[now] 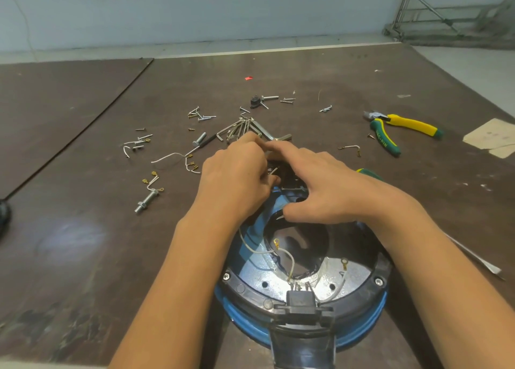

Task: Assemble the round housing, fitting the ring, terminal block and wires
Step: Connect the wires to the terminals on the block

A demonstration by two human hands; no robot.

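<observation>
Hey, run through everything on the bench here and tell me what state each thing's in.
round housing: open, lying flat.
black ring: fastened onto housing.
terminal block: seated at near rim.
ring-terminal wires: ends loose, unconnected.
left hand: pinching a short white wire.
right hand: open, fingers spread over far rim.
pliers: lying unused.
hex keys: fanned out.
loose screws: scattered.

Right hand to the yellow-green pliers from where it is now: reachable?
Probably yes. The pliers lie on the table right of the right hand; only a short loose wire lies between. It would first have to leave the housing.
</observation>
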